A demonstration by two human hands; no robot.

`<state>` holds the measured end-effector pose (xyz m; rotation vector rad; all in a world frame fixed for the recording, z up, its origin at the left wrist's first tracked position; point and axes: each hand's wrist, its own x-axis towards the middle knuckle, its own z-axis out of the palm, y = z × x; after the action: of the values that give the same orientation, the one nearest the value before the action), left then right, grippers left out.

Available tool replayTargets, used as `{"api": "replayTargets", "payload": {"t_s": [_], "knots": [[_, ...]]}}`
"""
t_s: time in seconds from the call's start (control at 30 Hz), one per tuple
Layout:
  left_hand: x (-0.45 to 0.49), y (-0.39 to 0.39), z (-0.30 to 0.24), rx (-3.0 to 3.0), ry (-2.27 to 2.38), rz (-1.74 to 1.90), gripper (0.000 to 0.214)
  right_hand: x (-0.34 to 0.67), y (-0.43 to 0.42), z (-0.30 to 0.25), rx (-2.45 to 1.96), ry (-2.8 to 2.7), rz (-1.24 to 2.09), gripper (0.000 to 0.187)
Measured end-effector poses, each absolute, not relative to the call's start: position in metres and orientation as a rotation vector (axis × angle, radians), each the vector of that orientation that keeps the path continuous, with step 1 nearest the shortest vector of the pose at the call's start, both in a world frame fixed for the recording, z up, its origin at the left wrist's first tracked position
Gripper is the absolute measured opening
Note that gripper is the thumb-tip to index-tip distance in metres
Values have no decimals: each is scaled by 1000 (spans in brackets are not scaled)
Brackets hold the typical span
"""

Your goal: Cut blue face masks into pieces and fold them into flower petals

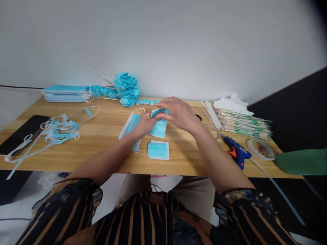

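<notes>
A cut piece of blue mask fabric is under both hands in the middle of the table. My left hand pinches its left edge, with the fingertips close to my right thumb. My right hand arches over the upper part, its thumb and bent fingers closed on the fabric. Partly behind my left wrist lies a whole blue face mask with white ear loops. Nearer the front edge, several cut mask layers lie flat in a small stack.
A mask stack, blue fabric flowers and small rolled pieces line the back. Left are cut-off straps and a phone. Right are a blue glue gun, tape roll and wrapped sticks.
</notes>
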<state>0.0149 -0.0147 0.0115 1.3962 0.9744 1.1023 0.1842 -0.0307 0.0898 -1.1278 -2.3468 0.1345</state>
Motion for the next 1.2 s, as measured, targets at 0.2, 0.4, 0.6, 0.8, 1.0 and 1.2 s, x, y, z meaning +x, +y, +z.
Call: {"api": "replayTargets", "payload": {"t_s": [0.2, 0.4, 0.6, 0.8, 1.0, 1.2], "knots": [[15, -13, 12, 1438, 993, 1072, 41, 178, -8, 80, -1170, -2131, 217, 27], [12, -9, 11, 1318, 1059, 1220, 44, 205, 10, 46, -1199, -1559, 251, 40], [9, -2, 1, 1122, 1009, 1201, 38, 207, 7, 18, -1260, -1465, 267, 46], [11, -2, 1, 954, 820, 1167, 41, 211, 10, 16, -1266, -1450, 248, 39], [11, -8, 9, 1024, 738, 1140, 43, 220, 11, 23, -1272, -1459, 294, 32], [11, -7, 8, 1054, 753, 1089, 53, 217, 4, 32, -1268, -1437, 359, 31]]}}
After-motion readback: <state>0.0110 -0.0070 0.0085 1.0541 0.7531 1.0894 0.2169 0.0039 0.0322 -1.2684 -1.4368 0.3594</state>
